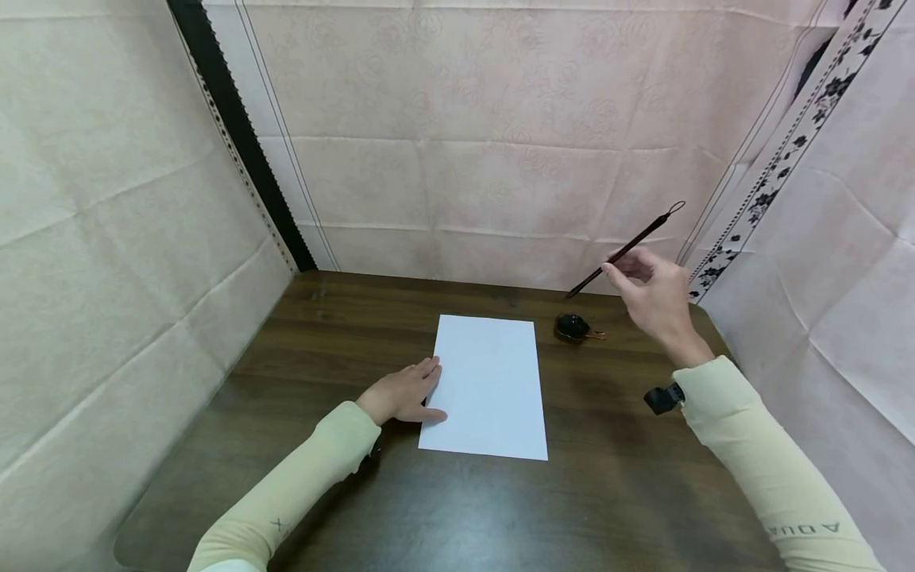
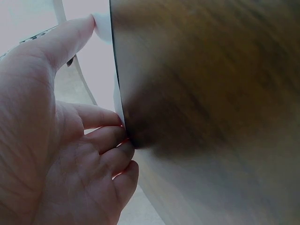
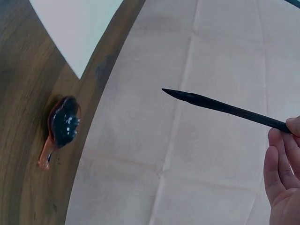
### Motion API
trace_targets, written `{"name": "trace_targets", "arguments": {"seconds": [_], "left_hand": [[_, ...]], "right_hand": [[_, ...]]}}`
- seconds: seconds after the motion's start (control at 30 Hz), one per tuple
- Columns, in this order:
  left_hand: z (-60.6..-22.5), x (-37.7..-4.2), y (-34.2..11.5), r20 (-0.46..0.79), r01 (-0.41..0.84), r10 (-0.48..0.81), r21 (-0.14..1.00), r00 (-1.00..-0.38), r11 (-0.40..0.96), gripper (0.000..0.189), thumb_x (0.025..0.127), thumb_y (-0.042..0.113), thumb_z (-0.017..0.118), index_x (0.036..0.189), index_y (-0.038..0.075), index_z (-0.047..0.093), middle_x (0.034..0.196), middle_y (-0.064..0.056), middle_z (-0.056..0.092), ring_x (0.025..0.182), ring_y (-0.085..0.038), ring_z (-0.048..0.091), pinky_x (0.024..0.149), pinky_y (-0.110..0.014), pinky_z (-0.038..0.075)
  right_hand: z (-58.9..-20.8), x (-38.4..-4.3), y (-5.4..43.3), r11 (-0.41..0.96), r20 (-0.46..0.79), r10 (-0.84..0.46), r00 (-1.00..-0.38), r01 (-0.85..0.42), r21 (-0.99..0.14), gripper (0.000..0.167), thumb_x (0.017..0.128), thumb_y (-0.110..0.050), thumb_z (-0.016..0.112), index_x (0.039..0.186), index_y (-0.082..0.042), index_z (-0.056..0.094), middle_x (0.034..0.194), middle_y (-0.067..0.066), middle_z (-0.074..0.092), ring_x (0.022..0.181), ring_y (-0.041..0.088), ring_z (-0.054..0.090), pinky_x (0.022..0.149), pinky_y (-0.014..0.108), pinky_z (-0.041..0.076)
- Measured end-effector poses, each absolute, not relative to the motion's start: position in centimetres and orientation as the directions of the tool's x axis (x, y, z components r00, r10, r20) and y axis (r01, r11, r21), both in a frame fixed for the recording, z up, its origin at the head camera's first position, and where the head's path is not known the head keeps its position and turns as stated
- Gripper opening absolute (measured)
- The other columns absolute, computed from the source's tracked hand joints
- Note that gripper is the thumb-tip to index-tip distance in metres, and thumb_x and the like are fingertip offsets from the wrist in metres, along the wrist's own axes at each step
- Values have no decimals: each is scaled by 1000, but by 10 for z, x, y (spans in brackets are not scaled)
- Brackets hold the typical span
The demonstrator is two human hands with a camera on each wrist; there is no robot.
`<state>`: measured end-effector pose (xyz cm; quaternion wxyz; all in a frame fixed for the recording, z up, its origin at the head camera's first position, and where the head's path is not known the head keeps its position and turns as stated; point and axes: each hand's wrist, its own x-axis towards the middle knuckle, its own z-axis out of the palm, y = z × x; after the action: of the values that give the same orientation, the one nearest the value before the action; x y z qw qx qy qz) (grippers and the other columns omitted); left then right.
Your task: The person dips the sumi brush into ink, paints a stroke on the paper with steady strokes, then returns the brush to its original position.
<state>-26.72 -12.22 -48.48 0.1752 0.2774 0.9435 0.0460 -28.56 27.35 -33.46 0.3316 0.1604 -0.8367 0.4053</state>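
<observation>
A blank white sheet of paper (image 1: 489, 389) lies on the brown wooden table. My left hand (image 1: 407, 391) rests on its left edge, fingers stretched out and thumb and fingertips on the sheet; the left wrist view shows the palm side against the paper's edge. With thumb and fingers, my right hand (image 1: 654, 290) pinches a dark writing brush (image 1: 629, 248) by its shaft, raised near the table's far edge. Its black pointed tip (image 3: 176, 93) slants down to the left, and a hanging loop tops the other end. Below the tip sits a small dish of black ink (image 3: 64, 122) with an orange-brown handle.
Pale cloth walls (image 1: 457, 183) close off the back and both sides of the table (image 1: 343, 318). The ink dish stands just right of the paper's upper right corner. A black wrist camera (image 1: 663, 399) sticks out below the right sleeve.
</observation>
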Motion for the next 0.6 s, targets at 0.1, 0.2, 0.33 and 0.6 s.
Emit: {"name": "trace_targets", "arguments": {"seconds": [0.1, 0.2, 0.33, 0.6], "left_hand": [[-486, -267, -122, -305, 508, 540, 183, -785, 842, 96, 101, 62, 60, 166, 1, 26, 178, -15, 18, 166, -29, 19, 133, -46, 26], [-486, -267, -122, -305, 507, 539, 184, -785, 842, 96, 101, 62, 60, 166, 1, 27, 178, -15, 18, 166, -29, 20, 133, -45, 26], [-485, -266, -122, -306, 507, 540, 186, -784, 842, 96, 100, 62, 60, 166, 1, 27, 178, -15, 18, 166, -29, 20, 133, -46, 26], [-486, -267, -122, -304, 512, 540, 174, -785, 841, 95, 101, 62, 60, 166, 1, 27, 178, -15, 19, 166, -29, 20, 133, -45, 26]], "right_hand": [[-336, -283, 269, 611, 675, -2, -738, -535, -583, 15, 97, -12, 78, 105, 0, 78, 96, 20, 80, 81, -18, 66, 77, 1, 52], [-338, -281, 263, 611, 670, -16, -743, -537, -581, 15, 97, -13, 78, 106, -2, 78, 96, 18, 80, 81, -17, 65, 77, 1, 52], [-341, -278, 255, 588, 668, -44, -743, -560, -584, 13, 96, -13, 79, 105, -3, 78, 95, 15, 80, 80, -15, 66, 77, 2, 53], [-353, -277, 240, 558, 669, -93, -737, -595, -578, 10, 96, -13, 79, 105, -7, 79, 95, 11, 82, 82, -14, 67, 77, 4, 53]]}}
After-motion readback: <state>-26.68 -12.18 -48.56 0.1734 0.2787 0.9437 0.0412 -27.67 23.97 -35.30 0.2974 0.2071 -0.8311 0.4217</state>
